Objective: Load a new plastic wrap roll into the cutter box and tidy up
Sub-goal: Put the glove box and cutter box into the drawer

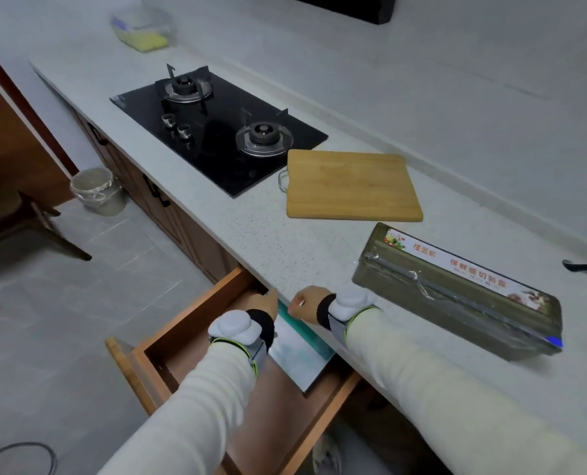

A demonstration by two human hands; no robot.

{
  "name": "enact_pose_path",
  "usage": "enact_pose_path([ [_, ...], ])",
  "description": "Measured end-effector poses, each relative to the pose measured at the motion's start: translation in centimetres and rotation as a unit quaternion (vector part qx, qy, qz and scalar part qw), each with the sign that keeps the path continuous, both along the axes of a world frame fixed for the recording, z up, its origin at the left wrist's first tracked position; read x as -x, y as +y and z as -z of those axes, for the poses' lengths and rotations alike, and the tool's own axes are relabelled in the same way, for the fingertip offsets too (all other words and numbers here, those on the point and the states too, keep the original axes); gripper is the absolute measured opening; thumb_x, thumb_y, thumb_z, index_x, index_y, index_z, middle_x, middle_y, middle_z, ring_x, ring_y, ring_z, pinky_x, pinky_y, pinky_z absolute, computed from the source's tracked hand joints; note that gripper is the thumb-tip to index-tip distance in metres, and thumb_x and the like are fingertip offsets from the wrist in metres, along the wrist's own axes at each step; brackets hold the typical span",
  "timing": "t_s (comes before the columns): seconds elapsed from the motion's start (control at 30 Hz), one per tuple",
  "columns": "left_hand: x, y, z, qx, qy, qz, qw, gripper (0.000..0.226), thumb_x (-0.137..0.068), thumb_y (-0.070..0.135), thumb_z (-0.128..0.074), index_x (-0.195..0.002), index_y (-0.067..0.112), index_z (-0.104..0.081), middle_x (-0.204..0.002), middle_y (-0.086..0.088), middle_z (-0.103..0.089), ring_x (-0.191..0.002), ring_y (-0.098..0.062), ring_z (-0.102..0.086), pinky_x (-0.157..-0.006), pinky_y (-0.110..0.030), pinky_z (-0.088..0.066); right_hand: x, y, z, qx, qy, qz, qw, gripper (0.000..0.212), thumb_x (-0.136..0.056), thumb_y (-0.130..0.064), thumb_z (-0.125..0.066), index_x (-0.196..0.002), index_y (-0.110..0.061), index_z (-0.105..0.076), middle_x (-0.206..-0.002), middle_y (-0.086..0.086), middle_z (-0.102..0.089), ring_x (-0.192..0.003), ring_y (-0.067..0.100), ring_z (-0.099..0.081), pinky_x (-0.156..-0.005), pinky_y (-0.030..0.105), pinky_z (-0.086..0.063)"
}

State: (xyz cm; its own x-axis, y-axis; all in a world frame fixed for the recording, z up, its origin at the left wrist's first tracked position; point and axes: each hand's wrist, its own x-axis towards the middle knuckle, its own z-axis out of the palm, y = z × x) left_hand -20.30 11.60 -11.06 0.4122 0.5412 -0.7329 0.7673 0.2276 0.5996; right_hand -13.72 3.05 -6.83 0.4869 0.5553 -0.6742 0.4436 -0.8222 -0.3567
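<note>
Reaching into an open wooden drawer point(196, 313) below a pale speckled countertop point(285, 248), a person works both hands at a teal-and-white flat carton point(298, 351), presumably the new roll's packaging. The carton lies tilted in the drawer's right half, its far part tucked beneath the counter lip. The right hand point(304, 303) is curled and appears to pinch the carton's upper teal edge. The left hand point(262, 305) sits at the carton's far left corner, and whether its hidden fingers grip anything cannot be told.

The olive-green cutter box point(456, 289) lies flat on the countertop, well apart from the carton and just beside the right forearm. Its long axis runs from far left to near right, roughly along the counter's front edge. The printed label faces up, the film-covered side faces the person, and a small blue slider point(556, 341) marks the near right end. The carton's visible teal edge follows that same line, though its full length is hidden.

Lifted too steeply, the carton could jam against the underside of the counter lip and slip from a thin pinch. As it comes out, a swing of the right sleeve could nudge the cutter box askew. The drawer, pulled far out at hip level, invites a bump. A rectangular wooden chopping board point(350, 185) rests farther back.
</note>
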Motion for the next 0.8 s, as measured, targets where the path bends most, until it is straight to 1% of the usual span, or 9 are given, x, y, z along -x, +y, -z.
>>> enact_pose_path([
  [0.03, -0.3, -0.5, -1.0, 0.017, -0.020, -0.019, 0.999, 0.047, -0.098, 0.028, -0.045, -0.135, 0.000, -0.041, -0.095, -0.012, -0.050, -0.082, -0.033, -0.055, -0.086, -0.047, -0.055, -0.6, -0.5, -1.2, -0.009, -0.004, 0.000, 1.000, 0.028, -0.093, -0.023, -0.048, -0.107, -0.006, -0.065, -0.110, 0.012, -0.066, -0.103, 0.032, -0.061, -0.086, 0.031, -0.049],
  [0.1, -1.3, -1.7, -2.6, 0.029, -0.043, -0.041, 0.998, 0.055, -0.097, 0.036, -0.044, -0.137, -0.001, -0.036, -0.115, -0.020, -0.053, -0.099, -0.039, -0.056, -0.094, -0.052, -0.050, -2.0, -1.8, -3.1, -0.036, 0.001, 0.024, 0.999, 0.035, -0.094, -0.023, -0.049, -0.117, -0.001, -0.062, -0.120, 0.012, -0.065, -0.110, 0.029, -0.062, -0.097, 0.034, -0.049],
  [0.17, -2.6, -2.8, -3.6, 0.025, -0.051, -0.033, 0.998, 0.059, -0.097, 0.038, -0.044, -0.137, -0.005, -0.036, -0.133, -0.025, -0.047, -0.116, -0.041, -0.051, -0.098, -0.050, -0.048, -3.6, -2.9, -4.7, -0.060, 0.011, 0.039, 0.997, 0.034, -0.094, -0.022, -0.049, -0.117, 0.000, -0.061, -0.119, 0.012, -0.066, -0.107, 0.026, -0.065, -0.090, 0.030, -0.051],
  [0.23, -3.9, -4.3, -4.7, 0.032, -0.067, -0.033, 0.997, 0.060, -0.096, 0.040, -0.043, -0.138, -0.003, -0.035, -0.137, -0.024, -0.044, -0.119, -0.040, -0.050, -0.098, -0.050, -0.047, -5.6, -4.1, -6.2, -0.090, 0.006, 0.049, 0.995, 0.032, -0.094, -0.022, -0.049, -0.116, -0.002, -0.062, -0.116, 0.011, -0.067, -0.103, 0.024, -0.067, -0.079, 0.027, -0.050],
  [0.33, -5.9, -7.4, -5.6, 0.060, -0.084, -0.031, 0.994, 0.062, -0.096, 0.042, -0.043, -0.141, 0.001, -0.031, -0.132, -0.022, -0.047, -0.105, -0.034, -0.054, -0.098, -0.050, -0.047, -9.1, -6.5, -7.9, -0.127, -0.034, 0.074, 0.989, 0.029, -0.093, -0.023, -0.051, -0.110, -0.005, -0.066, -0.111, 0.009, -0.070, -0.091, 0.020, -0.067, -0.083, 0.028, -0.051],
  [0.4, -7.3, -9.7, -5.9, 0.090, -0.099, -0.017, 0.991, 0.060, -0.096, 0.042, -0.042, -0.139, 0.001, -0.035, -0.120, -0.022, -0.053, -0.081, -0.027, -0.052, -0.095, -0.049, -0.048, -11.4, -8.2, -8.3, -0.130, -0.085, 0.084, 0.984, 0.025, -0.092, -0.025, -0.052, -0.101, -0.010, -0.070, -0.108, 0.007, -0.070, -0.096, 0.023, -0.064, -0.083, 0.030, -0.048],
  [0.43, -7.9, -10.9, -6.0, 0.108, -0.103, -0.011, 0.989, 0.058, -0.096, 0.041, -0.042, -0.138, 0.002, -0.037, -0.124, -0.023, -0.053, -0.082, -0.027, -0.053, -0.092, -0.048, -0.047, -12.5, -9.1, -8.4, -0.129, -0.106, 0.091, 0.982, 0.023, -0.092, -0.026, -0.051, -0.094, -0.013, -0.071, -0.105, 0.006, -0.069, -0.100, 0.025, -0.063, -0.084, 0.031, -0.048],
  [0.53, -9.5, -14.6, -6.8, 0.180, -0.104, -0.013, 0.978, 0.056, -0.096, 0.041, -0.043, -0.140, 0.007, -0.035, -0.142, -0.017, -0.041, -0.112, -0.032, -0.051, -0.091, -0.050, -0.046, -15.4, -11.7, -8.3, -0.089, -0.144, 0.103, 0.980, 0.031, -0.094, -0.032, -0.047, -0.104, -0.012, -0.068, -0.112, 0.009, -0.067, -0.107, 0.030, -0.060, -0.092, 0.035, -0.046],
  [0.8, -12.6, -21.2, -7.1, 0.244, -0.074, -0.013, 0.967, 0.073, -0.093, 0.058, -0.037, -0.145, 0.008, -0.028, -0.144, -0.018, -0.039, -0.119, -0.034, -0.047, -0.095, -0.047, -0.043, -20.6, -17.2, -5.5, 0.064, -0.141, 0.128, 0.980, 0.065, -0.099, -0.050, -0.021, -0.128, 0.000, -0.050, -0.133, 0.019, -0.053, -0.120, 0.032, -0.053, -0.101, 0.035, -0.036],
])
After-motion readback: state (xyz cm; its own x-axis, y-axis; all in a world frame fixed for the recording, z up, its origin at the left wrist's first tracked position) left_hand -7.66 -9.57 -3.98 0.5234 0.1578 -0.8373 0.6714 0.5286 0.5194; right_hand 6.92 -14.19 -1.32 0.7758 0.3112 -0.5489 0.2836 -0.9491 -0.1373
